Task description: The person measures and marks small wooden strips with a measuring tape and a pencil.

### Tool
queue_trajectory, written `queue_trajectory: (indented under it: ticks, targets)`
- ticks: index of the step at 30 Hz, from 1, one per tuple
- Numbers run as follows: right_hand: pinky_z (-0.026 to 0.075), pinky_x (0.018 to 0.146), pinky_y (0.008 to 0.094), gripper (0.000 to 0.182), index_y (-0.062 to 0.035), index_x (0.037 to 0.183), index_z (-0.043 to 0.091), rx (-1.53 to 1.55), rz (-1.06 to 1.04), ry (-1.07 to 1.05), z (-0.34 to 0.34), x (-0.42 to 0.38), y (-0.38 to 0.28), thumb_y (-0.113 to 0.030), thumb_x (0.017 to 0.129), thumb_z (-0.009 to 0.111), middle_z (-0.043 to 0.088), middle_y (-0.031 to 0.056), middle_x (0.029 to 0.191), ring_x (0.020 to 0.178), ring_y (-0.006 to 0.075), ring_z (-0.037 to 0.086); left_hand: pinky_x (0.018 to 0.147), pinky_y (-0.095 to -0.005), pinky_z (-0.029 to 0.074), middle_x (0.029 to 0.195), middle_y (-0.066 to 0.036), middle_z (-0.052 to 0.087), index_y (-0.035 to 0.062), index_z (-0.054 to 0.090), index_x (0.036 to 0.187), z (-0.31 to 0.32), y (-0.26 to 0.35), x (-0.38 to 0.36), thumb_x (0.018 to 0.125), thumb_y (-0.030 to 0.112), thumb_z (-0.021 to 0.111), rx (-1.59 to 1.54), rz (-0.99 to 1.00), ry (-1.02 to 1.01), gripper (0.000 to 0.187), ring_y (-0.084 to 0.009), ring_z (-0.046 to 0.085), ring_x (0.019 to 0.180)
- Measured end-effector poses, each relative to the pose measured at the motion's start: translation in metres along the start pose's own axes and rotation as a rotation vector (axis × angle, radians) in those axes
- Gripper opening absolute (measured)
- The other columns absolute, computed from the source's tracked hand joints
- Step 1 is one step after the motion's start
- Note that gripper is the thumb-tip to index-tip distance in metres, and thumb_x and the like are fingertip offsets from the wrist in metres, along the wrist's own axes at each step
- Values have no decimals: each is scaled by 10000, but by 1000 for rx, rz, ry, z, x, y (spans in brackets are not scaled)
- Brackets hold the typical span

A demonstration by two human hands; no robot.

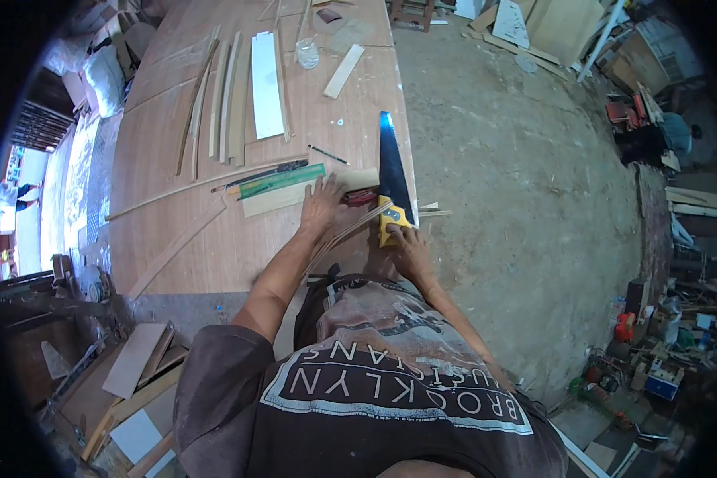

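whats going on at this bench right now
A person stands at the edge of a large wooden workbench. Their right hand grips the yellow handle of a handsaw, whose blade points away along the bench edge. Their left hand lies flat on a pale board by the blade, beside a green ruler. Thin wood strips, a white panel and a clear jar lie farther back.

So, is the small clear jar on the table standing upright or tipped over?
Upright. The clear jar stands on its base on the wooden table, its opening facing up, far from both hands. Whether it holds anything, I cannot tell.
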State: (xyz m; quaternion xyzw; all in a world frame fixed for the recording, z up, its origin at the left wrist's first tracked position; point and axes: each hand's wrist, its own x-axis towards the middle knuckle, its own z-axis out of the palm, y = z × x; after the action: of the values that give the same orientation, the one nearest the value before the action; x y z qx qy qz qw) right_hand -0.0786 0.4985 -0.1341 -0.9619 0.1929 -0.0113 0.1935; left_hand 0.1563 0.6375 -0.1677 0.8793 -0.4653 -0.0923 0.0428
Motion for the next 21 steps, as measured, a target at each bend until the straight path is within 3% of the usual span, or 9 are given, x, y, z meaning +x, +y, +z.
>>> queue_trajectory:
  ticks: [3, 8, 11, 13, 15, 17, 18, 20, 21]
  targets:
    - [441, 869, 496, 383, -162, 1197, 558, -20, -28, -82, 10, 7, 12, -128, 815, 554, 570, 92, 1100, 1083, 348, 512, 1020, -571, 336, 1488, -138, 335, 226, 480, 1369, -7, -5, 8, 848, 371, 633, -14, -76, -15, 563, -354, 318, 1358]
    - [445, 864, 475, 333, -153, 1145, 594, -63, -96, -22, 27, 14, 30, -129, 815, 556, 572, 92, 1083, 1039, 339, 517, 955, -579, 383, 1462, -138, 374, 188, 496, 1353, -1, -18, 20, 858, 265, 613, 50, -225, 67, 515, -337, 372, 1326]
    - [436, 870, 467, 344, -126, 1142, 585, -30, -79, -130, 13, 18, 25, -157, 800, 610, 571, 97, 1100, 1072, 328, 506, 954, -556, 397, 1442, -142, 399, 155, 511, 1338, -5, -22, 25, 839, 232, 615, 138, -249, 195, 515, -346, 383, 1316]
    - [429, 886, 462, 370, -118, 1146, 571, -39, -103, -189, 1, 20, 20, -163, 784, 627, 581, 98, 1104, 1078, 324, 514, 951, -499, 420, 1344, -174, 485, 126, 555, 1280, -10, -20, 28, 816, 232, 626, -229, -232, 173, 481, -347, 434, 1268]
    - [412, 905, 467, 370, -107, 1146, 566, -55, -113, -210, 1, 22, 17, -151, 782, 622, 582, 102, 1114, 1091, 313, 515, 944, -431, 448, 1277, -192, 549, 58, 548, 1249, -7, -12, 9, 819, 276, 666, -448, -61, -102, 496, -357, 537, 1148]
    - [395, 924, 473, 371, -95, 1145, 561, -73, -121, -234, 5, 23, 15, -139, 781, 618, 582, 106, 1123, 1105, 301, 516, 869, -452, 477, 1180, -199, 601, 69, 571, 1201, 35, 14, -25, 829, 280, 654, -467, 74, 201, 436, -375, 601, 1017]
    - [381, 934, 477, 368, -88, 1140, 556, -77, -136, -237, 13, 24, 18, -124, 778, 610, 583, 109, 1126, 1103, 295, 523, 869, -452, 477, 1180, -199, 601, 69, 571, 1201, 33, 23, -36, 829, 280, 654, -466, 76, 200, 436, -375, 601, 1017]
    - [368, 944, 481, 366, -81, 1136, 551, -89, -150, -236, 24, 28, 23, -110, 774, 603, 584, 111, 1128, 1102, 288, 530, 813, -467, 492, 1162, -216, 598, 61, 581, 1147, 27, 37, -47, 842, 251, 644, -457, -46, -117, 364, -396, 618, 946]
    - [370, 937, 480, 355, -83, 1126, 548, -137, -144, -261, 26, 31, 23, -103, 774, 594, 585, 110, 1123, 1092, 283, 539, 813, -467, 492, 1162, -216, 598, 61, 581, 1147, 33, 37, -48, 842, 251, 644, -460, -42, -113, 364, -396, 618, 946]
